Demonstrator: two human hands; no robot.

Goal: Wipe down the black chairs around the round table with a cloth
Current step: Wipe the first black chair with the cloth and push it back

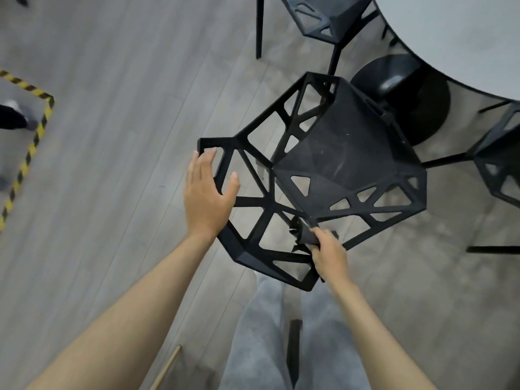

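Black chair (323, 164) mid-wipe: R hand (327, 256) pinched cloth (305, 235) at backrest/seat joint; L hand (206, 190) spread, steadying backrest. Next, prob.: seat.

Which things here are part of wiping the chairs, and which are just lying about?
Part of the job:
near black chair
dark cloth in right hand
left hand by the chair frame
two more black chairs
round table

Lying about:
striped floor tape
wooden stick

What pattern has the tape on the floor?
Yellow and black diagonal stripes on the floor tape, in the head view.
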